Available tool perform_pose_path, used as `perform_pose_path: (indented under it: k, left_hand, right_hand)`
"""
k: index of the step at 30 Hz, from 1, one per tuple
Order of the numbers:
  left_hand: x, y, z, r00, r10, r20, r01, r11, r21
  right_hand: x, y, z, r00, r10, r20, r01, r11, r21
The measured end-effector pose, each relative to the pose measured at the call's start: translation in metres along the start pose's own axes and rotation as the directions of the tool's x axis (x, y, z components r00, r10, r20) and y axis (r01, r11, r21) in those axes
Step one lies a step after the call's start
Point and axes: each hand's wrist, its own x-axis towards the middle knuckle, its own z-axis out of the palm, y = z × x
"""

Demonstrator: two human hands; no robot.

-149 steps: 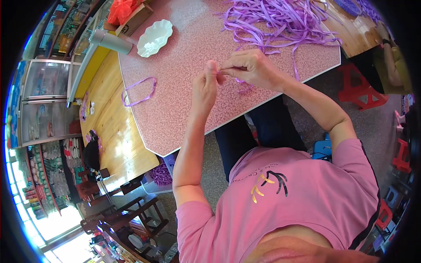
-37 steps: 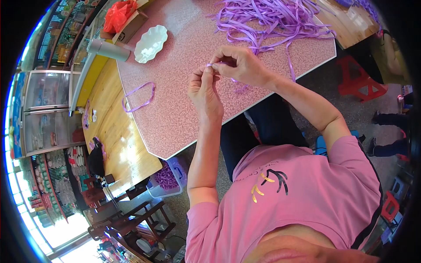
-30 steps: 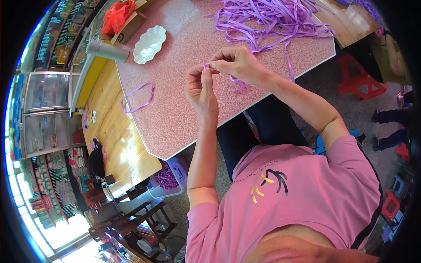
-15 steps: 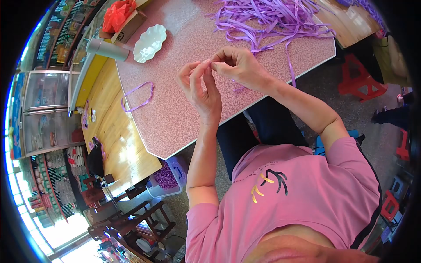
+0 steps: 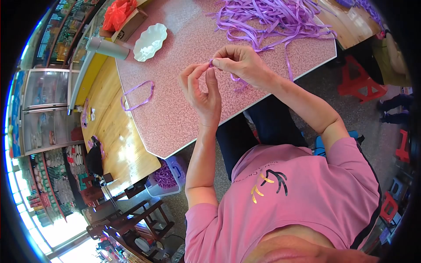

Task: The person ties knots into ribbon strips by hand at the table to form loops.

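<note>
Over the pink speckled table [image 5: 175,118], my right hand [image 5: 245,65] pinches a small piece of purple ribbon [image 5: 211,63] between thumb and forefinger. My left hand [image 5: 201,90] meets it from the left; its forefinger touches the ribbon, while its thumb stands a little apart and the other fingers are bent. Part of the ribbon's length hangs below my right hand. A heap of purple ribbons [image 5: 267,19] lies at the table's far side. One separate ribbon loop [image 5: 151,93] rests near the left edge.
A white scalloped dish [image 5: 150,42] and a grey cylinder [image 5: 107,48] are at the back left, near a box with a red bag [image 5: 119,15]. A tub of purple pieces [image 5: 165,177] stands below the table. Red stools [image 5: 362,81] and another person's legs are at the right.
The ribbon piece has turned between my fingertips. My left thumb has dropped away from it and the left fingers have spread. The other person's legs at the right have shifted.
</note>
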Motion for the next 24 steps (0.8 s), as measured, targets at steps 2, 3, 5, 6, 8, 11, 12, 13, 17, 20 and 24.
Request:
perform_pose_path:
  k: [2,3,5,6,8,11,12,13,17,20,24]
  left_hand:
    - [-0.001,-0.002,-0.001,0.999,-0.05,0.02,0.051,0.997,-0.063]
    - [0.0,-0.002,-0.001,0.995,-0.088,0.038,0.091,0.991,-0.097]
    - [0.001,-0.004,-0.001,0.991,-0.124,0.056,0.13,0.983,-0.132]
    - [0.003,-0.006,-0.002,0.986,-0.144,0.078,0.154,0.979,-0.134]
    - [0.005,-0.009,-0.005,0.981,-0.165,0.099,0.178,0.975,-0.136]
    - [0.014,-0.007,-0.011,0.988,-0.01,0.156,0.0,0.998,0.064]
    - [0.016,-0.008,-0.013,0.983,0.014,0.185,-0.034,0.994,0.106]
    - [0.018,-0.008,-0.014,0.976,0.038,0.214,-0.07,0.987,0.147]
    - [0.018,-0.007,-0.014,0.978,0.051,0.204,-0.089,0.979,0.182]
    - [0.011,-0.013,-0.012,0.973,-0.137,0.184,0.142,0.99,-0.01]
    - [0.004,-0.016,-0.007,0.929,-0.315,0.194,0.353,0.91,-0.216]
  right_hand:
    - [-0.001,0.0,0.0,1.0,0.013,0.005,-0.013,1.0,0.006]
    - [-0.001,-0.001,0.0,1.0,0.024,0.01,-0.024,1.0,0.01]
    - [-0.001,0.001,-0.001,1.0,-0.001,0.001,0.001,1.0,-0.027]
    - [-0.001,0.002,-0.001,1.0,-0.025,-0.008,0.024,0.998,-0.063]
    - [0.0,0.004,-0.001,0.999,-0.053,-0.01,0.052,0.993,-0.104]
    - [-0.001,0.001,-0.003,0.996,-0.088,-0.004,0.086,0.976,-0.202]
    - [-0.001,0.0,-0.004,0.996,-0.094,0.005,0.092,0.962,-0.256]
    - [0.0,0.001,-0.004,0.996,-0.094,0.005,0.092,0.962,-0.256]
    - [0.001,-0.004,-0.007,0.971,-0.234,0.054,0.236,0.888,-0.394]
    - [0.002,-0.006,-0.01,0.94,-0.324,0.104,0.33,0.793,-0.513]
    - [0.001,-0.007,-0.011,0.916,-0.385,0.114,0.374,0.716,-0.59]
